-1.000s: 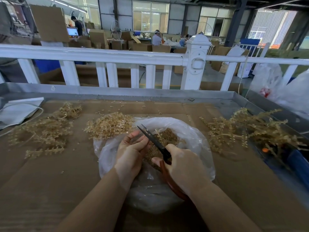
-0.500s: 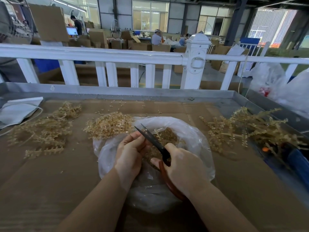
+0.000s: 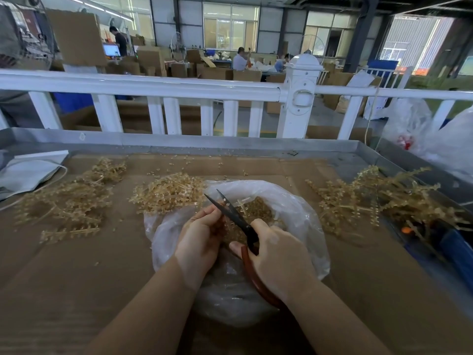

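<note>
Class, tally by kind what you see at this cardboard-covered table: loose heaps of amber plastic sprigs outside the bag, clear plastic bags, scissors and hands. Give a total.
Loose heaps of amber plastic sprigs: 3
Clear plastic bag: 1
Scissors with black blades and red-brown handles: 1
Hands: 2
Total: 7

dim bench, daylight glaring through far windows (image 3: 230, 26) (wide-angle bending at edges), soft focus throughout.

Near-left of the crumpled clear plastic bag (image 3: 294, 208), the brown cardboard-covered tabletop (image 3: 76, 278) gives open passage. Heaps of tan plastic sprues (image 3: 166, 193) crowd the bag's far-left edge, its left (image 3: 66, 201) and its right (image 3: 378, 198). A grey metal rim (image 3: 179, 139) walls the far side.
</note>
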A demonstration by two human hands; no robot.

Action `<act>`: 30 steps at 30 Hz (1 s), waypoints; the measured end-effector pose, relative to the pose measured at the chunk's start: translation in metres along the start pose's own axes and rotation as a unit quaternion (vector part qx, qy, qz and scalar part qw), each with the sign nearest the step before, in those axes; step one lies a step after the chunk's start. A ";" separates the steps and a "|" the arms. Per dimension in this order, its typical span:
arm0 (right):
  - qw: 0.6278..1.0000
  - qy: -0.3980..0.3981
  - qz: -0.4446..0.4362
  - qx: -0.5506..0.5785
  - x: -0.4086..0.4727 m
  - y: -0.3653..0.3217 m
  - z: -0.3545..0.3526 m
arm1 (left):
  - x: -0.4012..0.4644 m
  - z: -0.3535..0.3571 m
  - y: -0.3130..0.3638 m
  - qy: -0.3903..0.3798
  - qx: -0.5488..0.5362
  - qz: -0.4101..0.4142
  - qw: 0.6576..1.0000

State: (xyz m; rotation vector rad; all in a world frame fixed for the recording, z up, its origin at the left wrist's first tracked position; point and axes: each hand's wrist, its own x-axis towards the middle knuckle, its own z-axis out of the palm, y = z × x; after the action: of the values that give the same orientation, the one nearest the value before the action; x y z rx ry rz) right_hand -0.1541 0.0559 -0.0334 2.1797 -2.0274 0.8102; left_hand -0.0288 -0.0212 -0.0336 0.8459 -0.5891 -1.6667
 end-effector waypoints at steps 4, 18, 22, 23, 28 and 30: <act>1.000 -0.018 0.007 0.018 0.001 -0.003 -0.001 | -0.003 -0.002 0.000 -0.028 0.008 -0.004 1.000; 0.998 -0.038 0.015 0.052 0.008 -0.003 -0.008 | 0.000 0.001 0.002 -0.038 0.013 -0.034 0.999; 0.998 -0.037 0.012 0.051 0.009 -0.004 -0.009 | -0.001 0.002 0.002 -0.039 0.021 -0.030 0.999; 0.998 -0.038 0.010 0.051 0.009 -0.005 -0.009 | -0.002 0.002 0.002 -0.040 0.023 -0.029 0.999; 0.998 -0.040 0.014 0.056 0.011 -0.004 -0.009 | -0.005 0.004 0.002 -0.042 0.035 -0.022 0.998; 0.997 -0.036 0.016 0.059 0.012 -0.004 -0.009 | -0.006 0.004 0.001 -0.045 0.046 -0.016 0.998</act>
State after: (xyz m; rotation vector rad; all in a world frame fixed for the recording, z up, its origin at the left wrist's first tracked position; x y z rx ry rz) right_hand -0.1532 0.0494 -0.0197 2.2764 -2.1035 0.8874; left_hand -0.0307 -0.0156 -0.0286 0.8552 -0.7221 -1.7245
